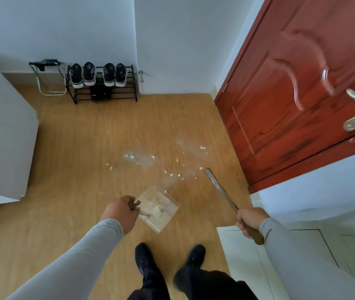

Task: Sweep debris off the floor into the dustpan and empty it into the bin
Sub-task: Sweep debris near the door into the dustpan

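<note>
Broom head not discernible: only a thin metal shaft [219, 188] shows, its wooden end clamped in the right hand [250, 220]. Left hand [121, 211] grips the handle of the dustpan [160, 207], flat on the floor [81, 148]. Debris [172, 167] lies scattered just beyond its lip. Red door [291, 100] bounds the right; shoe rack [103, 83] stands well apart against the wall.

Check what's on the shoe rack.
Shoe rack: four dark sneakers lean toes-up on the top tier. A dark item sits below them; what it is can't be told.

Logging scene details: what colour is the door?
Reddish-brown, with a silver handle; the door shows in the head view.
</note>
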A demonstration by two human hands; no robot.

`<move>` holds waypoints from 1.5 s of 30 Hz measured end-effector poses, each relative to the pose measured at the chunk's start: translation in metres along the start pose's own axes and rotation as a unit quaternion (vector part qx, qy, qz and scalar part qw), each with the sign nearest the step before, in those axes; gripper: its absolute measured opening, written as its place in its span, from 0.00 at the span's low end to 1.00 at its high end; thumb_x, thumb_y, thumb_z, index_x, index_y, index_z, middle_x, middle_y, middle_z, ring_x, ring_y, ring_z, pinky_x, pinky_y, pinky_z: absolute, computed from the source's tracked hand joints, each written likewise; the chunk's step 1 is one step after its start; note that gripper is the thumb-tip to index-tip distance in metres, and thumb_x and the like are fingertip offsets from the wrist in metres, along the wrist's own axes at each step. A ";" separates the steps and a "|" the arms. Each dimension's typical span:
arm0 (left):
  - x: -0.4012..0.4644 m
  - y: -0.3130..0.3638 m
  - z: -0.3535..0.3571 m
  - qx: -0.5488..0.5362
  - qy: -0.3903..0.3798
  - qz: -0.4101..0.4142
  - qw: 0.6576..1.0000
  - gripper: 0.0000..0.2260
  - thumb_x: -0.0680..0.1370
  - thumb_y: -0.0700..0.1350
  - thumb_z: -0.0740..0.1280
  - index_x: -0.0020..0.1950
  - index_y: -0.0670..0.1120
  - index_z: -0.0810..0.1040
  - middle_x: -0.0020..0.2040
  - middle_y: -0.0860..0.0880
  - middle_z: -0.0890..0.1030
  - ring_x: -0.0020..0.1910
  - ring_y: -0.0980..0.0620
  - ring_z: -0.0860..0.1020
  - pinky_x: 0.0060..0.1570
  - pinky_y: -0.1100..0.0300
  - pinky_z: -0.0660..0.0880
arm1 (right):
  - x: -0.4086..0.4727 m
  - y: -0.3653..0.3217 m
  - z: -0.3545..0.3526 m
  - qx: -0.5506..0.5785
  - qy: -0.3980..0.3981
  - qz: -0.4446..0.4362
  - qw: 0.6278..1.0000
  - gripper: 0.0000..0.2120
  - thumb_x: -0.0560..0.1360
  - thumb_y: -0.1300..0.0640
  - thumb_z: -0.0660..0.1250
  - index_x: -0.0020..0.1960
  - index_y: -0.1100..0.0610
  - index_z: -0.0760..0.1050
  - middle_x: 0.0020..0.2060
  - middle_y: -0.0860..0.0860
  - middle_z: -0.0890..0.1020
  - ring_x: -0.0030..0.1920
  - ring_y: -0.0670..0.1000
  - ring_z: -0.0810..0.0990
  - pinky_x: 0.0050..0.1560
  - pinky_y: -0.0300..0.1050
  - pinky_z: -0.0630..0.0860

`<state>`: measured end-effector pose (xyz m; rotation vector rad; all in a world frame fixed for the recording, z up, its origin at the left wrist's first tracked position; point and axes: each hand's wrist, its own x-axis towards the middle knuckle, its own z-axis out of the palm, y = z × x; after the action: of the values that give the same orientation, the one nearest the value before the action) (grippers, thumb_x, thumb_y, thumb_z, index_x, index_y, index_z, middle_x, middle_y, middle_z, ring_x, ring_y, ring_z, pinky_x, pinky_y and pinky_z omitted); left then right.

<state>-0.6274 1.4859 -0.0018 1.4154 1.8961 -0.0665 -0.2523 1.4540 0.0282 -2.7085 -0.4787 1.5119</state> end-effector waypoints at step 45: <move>0.091 0.009 0.037 0.092 -0.031 -0.029 0.995 0.12 0.80 0.53 0.61 0.62 0.53 0.76 0.52 0.52 0.74 0.41 0.50 0.79 0.39 0.56 0.79 | 0.051 -0.060 0.073 -0.285 -0.150 -0.088 0.943 0.26 0.76 0.59 0.57 0.74 0.56 0.68 0.35 0.60 0.83 0.25 0.52 0.75 0.32 0.45 0.78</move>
<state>-0.6095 1.5459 -0.0785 1.4595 1.9192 -0.3170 -0.3035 1.5139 -0.0446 -2.6869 -1.3157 1.9939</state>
